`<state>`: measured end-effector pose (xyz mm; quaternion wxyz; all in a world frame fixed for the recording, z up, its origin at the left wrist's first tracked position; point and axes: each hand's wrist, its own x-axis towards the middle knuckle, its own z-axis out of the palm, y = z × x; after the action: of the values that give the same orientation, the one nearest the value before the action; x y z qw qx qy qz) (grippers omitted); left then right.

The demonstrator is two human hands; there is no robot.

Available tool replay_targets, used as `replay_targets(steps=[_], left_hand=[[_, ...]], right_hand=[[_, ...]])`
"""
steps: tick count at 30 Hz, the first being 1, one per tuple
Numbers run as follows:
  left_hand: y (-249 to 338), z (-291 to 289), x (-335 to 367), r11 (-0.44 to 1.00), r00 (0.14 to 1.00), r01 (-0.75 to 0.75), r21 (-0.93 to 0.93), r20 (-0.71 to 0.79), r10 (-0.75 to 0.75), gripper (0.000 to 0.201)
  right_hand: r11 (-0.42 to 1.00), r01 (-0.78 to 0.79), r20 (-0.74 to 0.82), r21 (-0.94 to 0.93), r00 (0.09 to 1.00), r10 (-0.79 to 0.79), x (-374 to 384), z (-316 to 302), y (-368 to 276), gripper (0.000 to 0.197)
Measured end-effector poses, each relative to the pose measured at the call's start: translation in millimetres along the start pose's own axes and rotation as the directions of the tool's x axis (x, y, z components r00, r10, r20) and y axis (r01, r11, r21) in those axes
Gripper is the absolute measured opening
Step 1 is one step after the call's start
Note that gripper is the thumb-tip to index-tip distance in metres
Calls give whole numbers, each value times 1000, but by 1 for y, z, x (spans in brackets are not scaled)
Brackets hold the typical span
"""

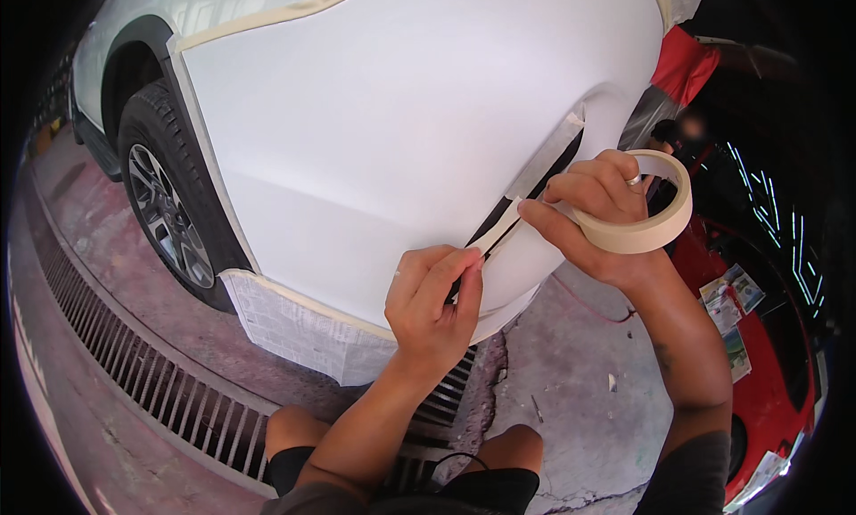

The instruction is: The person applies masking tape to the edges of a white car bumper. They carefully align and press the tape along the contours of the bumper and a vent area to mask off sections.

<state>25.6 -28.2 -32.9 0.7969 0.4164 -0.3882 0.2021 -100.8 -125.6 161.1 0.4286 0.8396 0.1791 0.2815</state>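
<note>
A white car bumper (357, 149) fills the middle, with a dark slot (497, 222) near its right end. Along the slot's upper part lies a strip of masking tape (546, 160). My left hand (435, 301) pinches the lower end of another length of tape (499, 228), which stretches over the slot. With the fingers of my right hand (599, 207) closed, I hold the cream masking tape roll (655, 232), the ring hanging about the hand. My right thumb touches the upper end of the stretched length.
Masking paper (308, 332) hangs below the bumper, edged with tape. A car wheel (165, 198) stands at the left, beside a metal floor grate (156, 372). At the right is a red car (776, 354) with paper sheets on it. Another person (682, 140) is farther back.
</note>
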Motion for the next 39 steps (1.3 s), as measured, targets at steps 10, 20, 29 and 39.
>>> replay_targets(steps=[10, 20, 29, 39], left_hand=[[-14, 14, -9, 998, 995, -56, 19, -79, 57, 21], [-19, 18, -10, 996, 988, -75, 38, -131, 79, 22], [-18, 18, -8, 992, 987, -108, 61, -115, 114, 23], [-18, 23, -9, 993, 983, -110, 50, -142, 116, 25]], right_hand=[[995, 67, 36, -70, 997, -65, 9, 1, 4, 34], [995, 89, -23, -32, 996, -90, 11, 7, 6, 31], [995, 92, 5, -51, 996, -91, 6, 7, 6, 33], [994, 82, 42, -74, 996, -79, 6, 6, 5, 32]])
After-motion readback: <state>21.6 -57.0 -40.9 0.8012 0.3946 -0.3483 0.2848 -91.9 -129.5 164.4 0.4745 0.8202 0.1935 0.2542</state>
